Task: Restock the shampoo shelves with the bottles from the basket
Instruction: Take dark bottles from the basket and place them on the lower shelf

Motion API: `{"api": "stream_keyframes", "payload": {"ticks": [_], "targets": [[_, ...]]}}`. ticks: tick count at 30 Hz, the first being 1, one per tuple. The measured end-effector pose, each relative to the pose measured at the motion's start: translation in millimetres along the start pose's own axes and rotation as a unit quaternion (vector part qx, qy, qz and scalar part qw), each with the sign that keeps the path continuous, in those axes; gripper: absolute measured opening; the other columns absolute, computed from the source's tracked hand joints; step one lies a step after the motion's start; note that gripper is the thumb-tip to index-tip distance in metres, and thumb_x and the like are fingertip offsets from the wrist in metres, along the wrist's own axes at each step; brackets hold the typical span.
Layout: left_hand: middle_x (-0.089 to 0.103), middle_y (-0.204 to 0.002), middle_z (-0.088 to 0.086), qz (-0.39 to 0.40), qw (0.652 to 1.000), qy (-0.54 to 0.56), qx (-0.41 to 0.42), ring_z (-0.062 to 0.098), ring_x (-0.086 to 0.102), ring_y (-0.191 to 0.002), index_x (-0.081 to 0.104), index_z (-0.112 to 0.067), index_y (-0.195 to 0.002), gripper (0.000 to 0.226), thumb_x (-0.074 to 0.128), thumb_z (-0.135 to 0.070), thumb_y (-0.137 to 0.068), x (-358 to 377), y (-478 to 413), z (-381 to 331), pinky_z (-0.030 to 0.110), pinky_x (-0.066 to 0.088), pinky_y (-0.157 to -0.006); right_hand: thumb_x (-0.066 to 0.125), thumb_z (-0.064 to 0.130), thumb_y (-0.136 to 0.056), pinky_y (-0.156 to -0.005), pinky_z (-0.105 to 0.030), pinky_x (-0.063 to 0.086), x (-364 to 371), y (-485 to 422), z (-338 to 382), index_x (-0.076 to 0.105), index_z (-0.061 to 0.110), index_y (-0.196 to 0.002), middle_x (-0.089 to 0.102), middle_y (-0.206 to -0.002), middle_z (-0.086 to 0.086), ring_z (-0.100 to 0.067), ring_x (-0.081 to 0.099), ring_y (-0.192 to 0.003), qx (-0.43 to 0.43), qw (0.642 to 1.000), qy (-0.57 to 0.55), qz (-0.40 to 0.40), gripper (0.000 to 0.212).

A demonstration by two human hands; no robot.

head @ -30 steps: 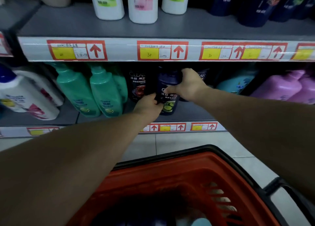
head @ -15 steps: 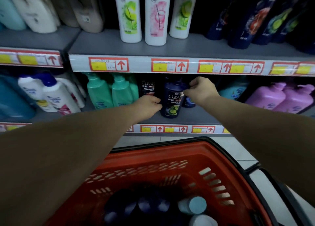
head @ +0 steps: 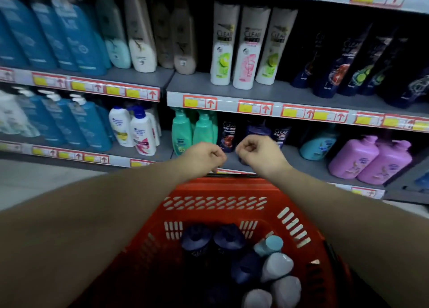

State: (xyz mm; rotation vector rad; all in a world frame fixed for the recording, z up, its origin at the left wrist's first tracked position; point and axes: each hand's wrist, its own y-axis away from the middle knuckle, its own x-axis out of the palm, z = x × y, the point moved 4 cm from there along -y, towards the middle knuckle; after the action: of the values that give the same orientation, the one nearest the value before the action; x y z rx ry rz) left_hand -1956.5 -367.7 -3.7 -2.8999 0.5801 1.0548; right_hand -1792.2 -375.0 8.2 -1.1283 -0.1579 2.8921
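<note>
stocked shampoo shelves (head: 278, 92) rise behind a red basket (head: 216, 189) where dark blue and pale-capped bottles (head: 276, 266) stand (caps up) toward its right side; above its far rim the left hand (head: 204, 157) and right hand (head: 257, 153) hover as empty fists, fingers curled, before dark clear bottles (head: 228, 133) on the lower shelf.

A single wide-angle camera worn on the person's head looks forward and down from close in front of the grey metal store shelves (head: 290, 94), which fill the upper half of the frame and run slightly tilted across it. The red slotted plastic basket (head: 216, 191) lies directly below at lower centre. The two forearms (head: 92, 226) enter from the bottom corners toward mid-frame.
</note>
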Motion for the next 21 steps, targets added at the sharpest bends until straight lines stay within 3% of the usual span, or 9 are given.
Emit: {"api": "stream_keyframes", "payload": {"ticks": [3,8,11,14,21], "targets": [[0.070,-0.083,0.000,-0.002,0.997,-0.068,0.025,0.013,0.064,-0.075,0.071,-0.018,-0.089,0.012,0.060,-0.022,-0.090,9.9,34.8,25.4,0.021,0.048,-0.067,0.064,0.013,-0.087,-0.067,-0.025,0.046,31.9,33.4,0.3,0.068,0.016,-0.077,0.065,-0.070,0.000,-0.010,0.057,-0.067,-0.006,0.997,0.034,0.069,0.012],[0.070,-0.107,0.002,0.135,0.969,-0.205,0.010,0.018,0.064,-0.102,0.069,-0.015,-0.108,0.024,0.062,-0.025,-0.088,32.0,68.3,73.8,0.025,0.045,-0.084,0.067,0.017,-0.086,-0.077,-0.028,0.046,87.8,73.0,-10.3,0.071,0.013,-0.099,0.071,-0.094,-0.005,-0.018,0.062,-0.084,-0.028,0.964,0.127,0.232,0.014],[0.067,-0.109,0.003,0.142,0.962,-0.232,-0.022,0.021,0.061,-0.105,0.065,-0.017,-0.108,0.025,0.063,-0.029,-0.085,41.2,77.4,99.3,0.027,0.044,-0.083,0.066,0.020,-0.083,-0.082,-0.033,0.051,113.3,85.6,-16.0,0.069,0.016,-0.103,0.072,-0.105,-0.007,-0.024,0.066,-0.096,-0.016,0.954,0.144,0.263,0.021],[0.067,-0.108,0.001,0.126,0.966,-0.222,-0.040,0.019,0.061,-0.104,0.065,-0.020,-0.106,0.024,0.064,-0.031,-0.084,53.0,85.1,119.4,0.026,0.044,-0.081,0.065,0.020,-0.081,-0.084,-0.029,0.049,135.9,95.8,-29.2,0.067,0.022,-0.107,0.070,-0.110,-0.004,-0.022,0.065,-0.102,0.015,0.951,0.123,0.284,0.026],[0.064,-0.113,0.003,0.115,0.969,-0.205,-0.070,0.022,0.060,-0.108,0.060,-0.021,-0.104,0.026,0.064,-0.036,-0.082,76.1,80.3,128.8,0.033,0.049,-0.089,0.061,0.022,-0.082,-0.081,-0.034,0.051,156.7,94.7,-45.1,0.062,0.024,-0.096,0.071,-0.104,-0.006,-0.027,0.066,-0.100,0.022,0.943,0.154,0.294,0.014]]}}
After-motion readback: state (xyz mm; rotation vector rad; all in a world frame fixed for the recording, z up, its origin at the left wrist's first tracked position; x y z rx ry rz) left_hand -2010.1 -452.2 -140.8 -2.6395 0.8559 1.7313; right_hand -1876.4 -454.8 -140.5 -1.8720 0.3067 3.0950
